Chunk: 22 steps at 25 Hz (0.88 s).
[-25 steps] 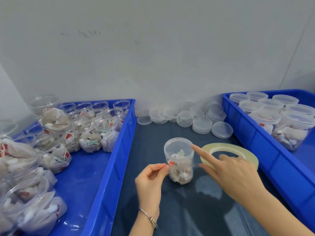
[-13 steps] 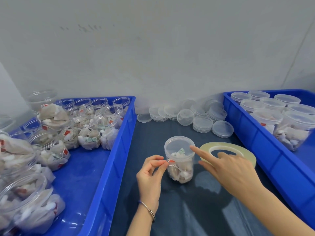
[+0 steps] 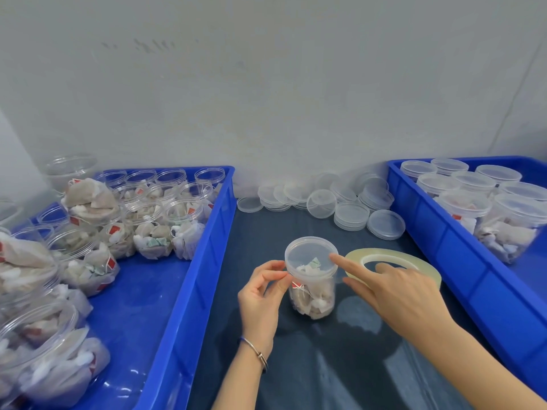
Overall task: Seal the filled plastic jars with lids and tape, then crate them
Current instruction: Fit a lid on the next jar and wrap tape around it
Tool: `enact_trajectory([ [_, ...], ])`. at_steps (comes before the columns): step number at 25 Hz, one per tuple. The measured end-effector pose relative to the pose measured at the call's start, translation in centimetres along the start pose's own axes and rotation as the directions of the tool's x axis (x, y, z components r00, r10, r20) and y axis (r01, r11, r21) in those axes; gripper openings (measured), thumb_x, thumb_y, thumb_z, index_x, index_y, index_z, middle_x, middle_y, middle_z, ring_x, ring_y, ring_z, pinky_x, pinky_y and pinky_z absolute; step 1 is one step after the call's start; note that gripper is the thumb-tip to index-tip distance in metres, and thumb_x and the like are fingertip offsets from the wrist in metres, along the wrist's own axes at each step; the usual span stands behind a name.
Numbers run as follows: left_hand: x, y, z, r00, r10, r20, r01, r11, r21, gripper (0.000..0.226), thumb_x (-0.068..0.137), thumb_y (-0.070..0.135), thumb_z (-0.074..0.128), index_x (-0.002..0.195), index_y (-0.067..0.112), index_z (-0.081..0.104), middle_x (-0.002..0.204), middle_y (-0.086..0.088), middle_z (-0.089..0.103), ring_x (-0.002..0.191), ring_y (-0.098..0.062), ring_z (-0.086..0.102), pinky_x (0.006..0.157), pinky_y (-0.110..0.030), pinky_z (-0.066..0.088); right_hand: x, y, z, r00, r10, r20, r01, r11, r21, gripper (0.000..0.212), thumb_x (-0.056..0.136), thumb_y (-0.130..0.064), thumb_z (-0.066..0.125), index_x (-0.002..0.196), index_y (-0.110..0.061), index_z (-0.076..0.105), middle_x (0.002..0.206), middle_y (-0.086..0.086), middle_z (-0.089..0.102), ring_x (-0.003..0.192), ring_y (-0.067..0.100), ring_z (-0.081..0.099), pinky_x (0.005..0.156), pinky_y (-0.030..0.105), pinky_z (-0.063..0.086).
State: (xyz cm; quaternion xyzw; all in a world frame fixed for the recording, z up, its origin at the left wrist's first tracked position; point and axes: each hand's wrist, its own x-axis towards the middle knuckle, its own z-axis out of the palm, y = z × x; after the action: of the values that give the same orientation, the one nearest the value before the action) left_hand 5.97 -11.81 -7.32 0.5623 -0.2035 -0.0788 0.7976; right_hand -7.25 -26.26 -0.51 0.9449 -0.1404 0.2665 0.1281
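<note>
A clear plastic jar (image 3: 311, 287) of tea bags stands on the dark mat between two crates, with its lid (image 3: 309, 254) on. My left hand (image 3: 260, 294) pinches thumb and forefinger together against the jar's left rim, apparently on a clear tape end that hardly shows. My right hand (image 3: 396, 288) lies over the near side of a big yellowish tape roll (image 3: 414, 257). One fingertip shows in the roll's hole, and the straight index finger touches the lid's right edge.
The left blue crate (image 3: 192, 291) holds several open filled jars. Several lidded jars (image 3: 461, 202) fill the right blue crate (image 3: 461, 261). Loose lids (image 3: 349, 214) lie stacked along the wall behind the jar.
My left hand's pinch has moved right, from beside the jar to its rim. The right index finger has come up against the lid's edge. The jar stays put.
</note>
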Motion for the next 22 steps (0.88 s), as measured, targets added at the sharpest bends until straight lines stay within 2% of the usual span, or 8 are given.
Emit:
enact_trajectory([
  [3, 1.0, -0.2, -0.2, 0.995, -0.033, 0.092, 0.038, 0.998, -0.052, 0.018, 0.078, -0.007, 0.070, 0.085, 0.010, 0.068, 0.113, -0.002, 0.068, 0.107, -0.015, 0.065, 0.080, -0.019, 0.052, 0.2, 0.0, 0.1, 0.999, 0.017, -0.030, -0.017, 1.000, -0.002, 0.066, 0.099, -0.048, 0.006, 0.112, -0.037, 0.070, 0.048, -0.004, 0.019, 0.036, 0.015, 0.015, 0.039, 0.023, 0.012],
  [6, 2.4, -0.1, -0.9, 0.966, -0.074, 0.248, 0.085, 0.996, -0.035, 0.051, 0.079, -0.001, 0.070, 0.123, 0.020, 0.057, 0.125, 0.010, 0.063, 0.114, -0.011, 0.062, 0.087, -0.024, 0.053, 0.1, 0.1, 0.1, 1.000, 0.017, -0.020, -0.018, 1.000, -0.009, 0.066, 0.100, -0.047, 0.006, 0.111, -0.036, 0.070, 0.048, -0.005, 0.019, 0.036, 0.014, 0.015, 0.040, 0.023, 0.012],
  [9, 4.0, 0.6, -1.3, 0.913, -0.086, 0.398, 0.031, 0.989, 0.142, 0.041, 0.079, -0.002, 0.068, 0.116, 0.015, 0.066, 0.118, 0.013, 0.067, 0.117, -0.009, 0.060, 0.099, -0.026, 0.048, 0.0, 0.3, 0.1, 1.000, 0.015, 0.005, -0.015, 1.000, -0.002, 0.066, 0.100, -0.048, 0.006, 0.111, -0.036, 0.070, 0.048, -0.005, 0.019, 0.036, 0.013, 0.015, 0.039, 0.023, 0.011],
  [13, 5.1, 1.3, -1.8, 0.919, -0.082, 0.385, 0.005, 0.980, 0.197, 0.033, 0.084, -0.013, 0.060, 0.113, -0.001, 0.066, 0.116, -0.002, 0.068, 0.117, -0.025, 0.060, 0.097, -0.029, 0.050, 0.1, 0.0, -0.3, 0.999, 0.000, 0.038, 0.001, 1.000, -0.006, 0.050, 0.093, -0.049, 0.027, 0.110, -0.035, 0.071, 0.047, -0.005, 0.019, 0.036, 0.015, 0.015, 0.038, 0.024, 0.012],
  [16, 4.0, 1.4, -1.8, 0.896, -0.093, 0.434, -0.009, 0.974, 0.227, 0.029, 0.083, 0.000, 0.069, 0.111, 0.007, 0.065, 0.116, 0.003, 0.067, 0.117, -0.021, 0.059, 0.100, -0.039, 0.049, 0.2, -0.3, -0.5, 0.998, -0.018, 0.055, 0.017, 1.000, 0.023, 0.044, 0.085, -0.045, 0.035, 0.108, -0.035, 0.072, 0.048, -0.005, 0.019, 0.033, 0.015, 0.017, 0.038, 0.023, 0.012],
  [18, 2.1, 0.9, -0.5, 0.849, -0.120, 0.514, -0.067, 0.941, 0.331, 0.060, 0.065, 0.023, 0.085, 0.114, 0.028, 0.051, 0.120, 0.007, 0.058, 0.115, -0.011, 0.055, 0.098, -0.029, 0.046, 0.3, -0.2, -0.5, 0.999, -0.022, 0.043, 0.021, 0.999, 0.025, 0.043, 0.084, -0.045, 0.037, 0.108, -0.035, 0.072, 0.046, -0.005, 0.020, 0.026, 0.017, 0.026, 0.039, 0.022, 0.013],
  [19, 1.2, 0.5, 0.5, 0.876, -0.100, 0.472, -0.106, 0.915, 0.389, 0.070, 0.055, 0.032, 0.087, 0.111, 0.037, 0.046, 0.120, 0.010, 0.054, 0.113, -0.004, 0.052, 0.094, -0.019, 0.043, 0.4, -0.1, -0.6, 0.999, -0.025, 0.037, 0.025, 1.000, 0.015, 0.042, 0.085, -0.047, 0.041, 0.110, -0.034, 0.072, 0.043, -0.004, 0.022, 0.024, 0.018, 0.031, 0.039, 0.022, 0.014],
  [22, 0.5, -0.6, 2.6, 0.951, 0.116, 0.285, -0.243, 0.853, 0.461, 0.068, 0.049, 0.030, 0.091, 0.098, 0.037, 0.044, 0.110, 0.009, 0.050, 0.106, 0.006, 0.049, 0.084, -0.005, 0.037, 0.5, 0.7, -0.9, 0.984, 0.036, 0.177, -0.020, 0.996, -0.088, 0.064, 0.087, -0.063, 0.036, 0.135, -0.024, 0.052, 0.051, -0.007, 0.045, 0.045, 0.016, 0.056, 0.051, 0.028, 0.035],
])
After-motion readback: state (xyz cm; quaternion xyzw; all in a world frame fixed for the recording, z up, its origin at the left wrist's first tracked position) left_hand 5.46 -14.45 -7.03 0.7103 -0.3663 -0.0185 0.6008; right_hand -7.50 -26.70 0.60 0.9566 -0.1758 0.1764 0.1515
